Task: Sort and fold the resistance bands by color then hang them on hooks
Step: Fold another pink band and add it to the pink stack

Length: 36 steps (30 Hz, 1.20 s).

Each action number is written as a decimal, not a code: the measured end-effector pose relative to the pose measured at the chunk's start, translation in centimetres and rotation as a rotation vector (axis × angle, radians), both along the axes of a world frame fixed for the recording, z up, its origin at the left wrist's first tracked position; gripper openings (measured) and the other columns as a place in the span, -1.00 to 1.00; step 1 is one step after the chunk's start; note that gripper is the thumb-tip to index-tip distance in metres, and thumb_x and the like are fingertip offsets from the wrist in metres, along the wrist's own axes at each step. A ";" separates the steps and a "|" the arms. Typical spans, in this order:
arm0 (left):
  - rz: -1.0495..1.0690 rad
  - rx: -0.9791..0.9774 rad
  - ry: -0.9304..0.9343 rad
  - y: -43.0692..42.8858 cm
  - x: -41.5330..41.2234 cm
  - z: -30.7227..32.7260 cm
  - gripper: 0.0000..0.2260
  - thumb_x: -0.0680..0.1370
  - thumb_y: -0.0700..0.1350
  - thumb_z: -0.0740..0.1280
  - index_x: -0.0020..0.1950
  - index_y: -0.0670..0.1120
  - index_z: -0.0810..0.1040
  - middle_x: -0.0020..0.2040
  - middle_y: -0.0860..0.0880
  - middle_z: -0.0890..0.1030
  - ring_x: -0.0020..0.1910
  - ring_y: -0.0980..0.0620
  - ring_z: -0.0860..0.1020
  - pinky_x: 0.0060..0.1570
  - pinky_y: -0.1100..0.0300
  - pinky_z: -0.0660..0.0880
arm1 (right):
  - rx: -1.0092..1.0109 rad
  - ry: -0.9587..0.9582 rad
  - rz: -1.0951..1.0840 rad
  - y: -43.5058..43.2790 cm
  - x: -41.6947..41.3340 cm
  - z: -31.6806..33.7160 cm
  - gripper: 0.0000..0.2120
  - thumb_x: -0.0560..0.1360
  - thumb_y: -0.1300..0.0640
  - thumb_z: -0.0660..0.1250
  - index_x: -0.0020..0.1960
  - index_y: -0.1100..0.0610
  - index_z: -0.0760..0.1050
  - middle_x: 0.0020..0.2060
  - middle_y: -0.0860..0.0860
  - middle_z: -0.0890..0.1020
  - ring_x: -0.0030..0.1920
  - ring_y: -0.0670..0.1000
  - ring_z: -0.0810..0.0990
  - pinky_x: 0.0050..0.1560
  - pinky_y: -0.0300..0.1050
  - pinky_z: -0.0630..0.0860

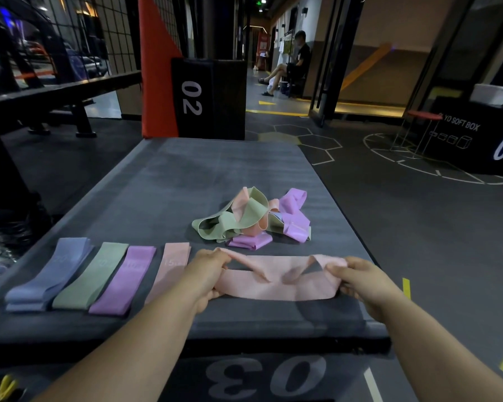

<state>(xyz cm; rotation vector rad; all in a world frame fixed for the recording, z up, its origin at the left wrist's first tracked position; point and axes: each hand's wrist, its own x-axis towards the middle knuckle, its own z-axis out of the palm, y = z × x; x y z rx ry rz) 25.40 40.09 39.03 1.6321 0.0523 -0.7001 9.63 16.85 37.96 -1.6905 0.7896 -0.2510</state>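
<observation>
The pink band [279, 288], pinched at its ends by the left hand [208, 268] and the right hand [357, 278], is a thin, supple strip with a smooth matt face that creases softly; whether it is rubber or woven cloth cannot be told. The folded blue band [50, 274], green band [90, 275], purple band [122, 281] and folded pink band [170, 265] share that dull pastel finish, each with faint pale print, as does the tangled pile of bands [250, 216]. The soft box [186, 175] under them has a dark grey matt cover, faintly streaked, like vinyl or coated cloth. The black box marked 02 [209, 97] looks similar, slightly shinier. The floor [418, 227] is dark, matt and fine-grained, with painted lines. The wire mesh [111, 30] is black metal.
</observation>
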 end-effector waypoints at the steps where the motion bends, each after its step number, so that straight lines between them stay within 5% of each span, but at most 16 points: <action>1: -0.021 -0.012 0.006 0.0 -0.1 0.0 -0.94 0.55 -0.12 0.27 0.00 -0.05 0.46 -0.06 -0.08 0.48 -0.08 -0.07 0.48 -0.08 0.03 0.51 | 0.054 -0.017 -0.028 0.0 0.1 -0.1 -0.93 0.52 0.21 0.35 -0.09 0.21 0.57 -0.17 0.12 0.64 -0.16 0.04 0.57 -0.06 -0.07 0.47; 7: -0.151 -0.068 0.030 0.2 -0.7 0.6 -0.90 0.56 -0.04 0.31 -0.01 -0.02 0.58 -0.06 -0.07 0.57 -0.08 -0.04 0.56 -0.14 0.14 0.52 | 0.023 0.043 -0.079 -0.4 0.1 -0.2 -0.90 0.51 0.25 0.31 -0.19 0.19 0.52 -0.28 0.07 0.57 -0.26 0.02 0.50 -0.21 -0.14 0.43; 12: -0.154 -0.138 0.106 0.7 -0.4 0.5 -0.70 0.53 0.00 0.35 0.21 -0.08 0.55 0.00 -0.13 0.57 -0.05 -0.06 0.58 -0.12 0.11 0.53 | -0.205 0.170 -0.091 -0.7 -0.1 -0.3 -0.84 0.45 0.17 0.34 -0.23 0.26 0.47 -0.35 0.06 0.47 -0.31 0.03 0.39 -0.22 -0.08 0.34; 15: -0.125 -0.182 0.152 0.8 -0.2 0.6 -0.74 0.52 0.02 0.34 0.12 -0.10 0.59 0.05 -0.12 0.65 -0.02 -0.06 0.61 0.00 0.06 0.53 | -0.256 0.189 -0.108 -0.2 -0.1 0.1 -0.70 0.46 0.02 0.40 -0.33 0.14 0.41 -0.40 0.01 0.45 -0.36 0.02 0.39 -0.30 -0.10 0.32; 17: -0.082 -0.196 0.158 0.7 -0.1 0.5 -0.82 0.55 -0.05 0.29 0.04 -0.11 0.59 -0.05 -0.10 0.64 -0.12 -0.03 0.60 -0.11 0.10 0.52 | -0.372 0.238 -0.123 -0.1 -0.2 0.1 -0.64 0.45 0.01 0.42 -0.38 0.11 0.34 -0.46 -0.01 0.41 -0.40 0.01 0.36 -0.37 -0.11 0.27; 23: -0.095 -0.108 0.012 0.6 0.2 -0.5 -0.82 0.54 -0.35 0.27 0.01 -0.08 0.49 -0.16 -0.08 0.58 -0.26 0.05 0.52 -0.29 0.21 0.42 | -0.454 0.191 -0.232 -0.3 -0.2 0.5 -0.80 0.40 0.13 0.46 -0.31 0.11 0.47 -0.38 -0.01 0.52 -0.34 -0.01 0.44 -0.36 -0.16 0.33; 27: -0.117 -0.023 -0.127 0.8 0.6 -1.0 -0.80 0.49 -0.34 0.35 0.02 -0.08 0.50 -0.09 -0.11 0.62 -0.25 0.02 0.60 -0.27 0.22 0.47 | -0.470 0.120 -0.294 0.1 -0.6 1.1 -0.81 0.43 0.11 0.40 -0.23 0.23 0.50 -0.42 0.04 0.47 -0.38 0.02 0.38 -0.37 -0.14 0.29; 33: -0.061 0.119 -0.315 0.7 0.6 -1.3 -0.82 0.45 -0.31 0.38 -0.09 -0.05 0.51 -0.18 -0.08 0.62 -0.22 -0.01 0.58 -0.33 0.22 0.41 | -0.335 0.080 -0.410 -0.8 -0.7 0.8 -0.71 0.40 0.05 0.43 -0.32 0.18 0.41 -0.47 0.05 0.41 -0.40 0.07 0.33 -0.36 -0.10 0.28; 36: -0.043 0.184 -0.350 0.6 0.6 -1.5 -0.82 0.42 -0.31 0.40 -0.13 -0.04 0.52 -0.19 -0.09 0.64 -0.19 -0.08 0.61 -0.24 0.12 0.53 | -0.279 0.097 -0.470 -1.2 -0.7 0.3 -0.69 0.42 0.00 0.40 -0.32 0.17 0.38 -0.44 0.12 0.38 -0.39 0.10 0.30 -0.38 -0.08 0.24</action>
